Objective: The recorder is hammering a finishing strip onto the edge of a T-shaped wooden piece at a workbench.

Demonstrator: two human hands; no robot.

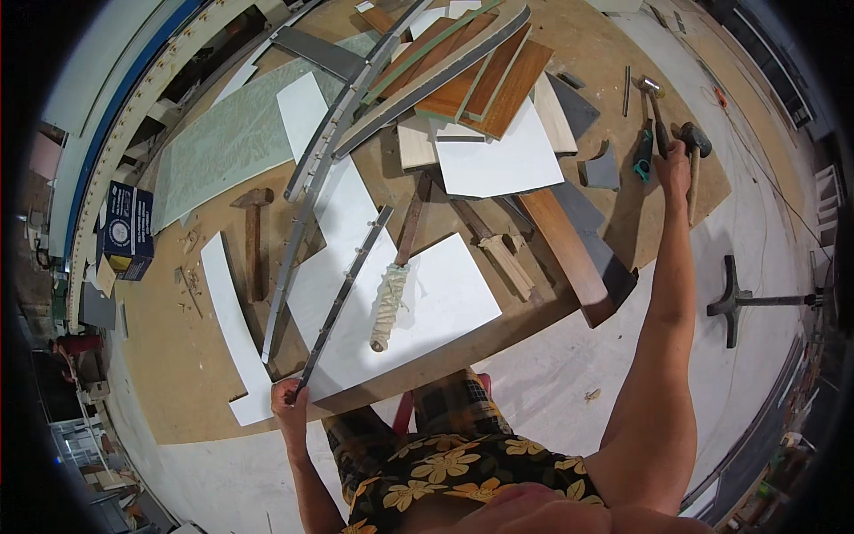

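Brown table (169, 383): dark studded strip (342, 304) slants over white sheet (445, 285) | hammer (660, 133): right hand (676, 169) at handle, too small to tell closure | left hand (289, 407): pinched on strip's near end | judged step: steadying strip, fetching hammer; next needs clearance from mallet (696, 139)

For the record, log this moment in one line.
left hand: pinching slim dark studded strip; right hand: at black-gripped metal-headed hammer; brown wooden-handled hammer: lying unheld
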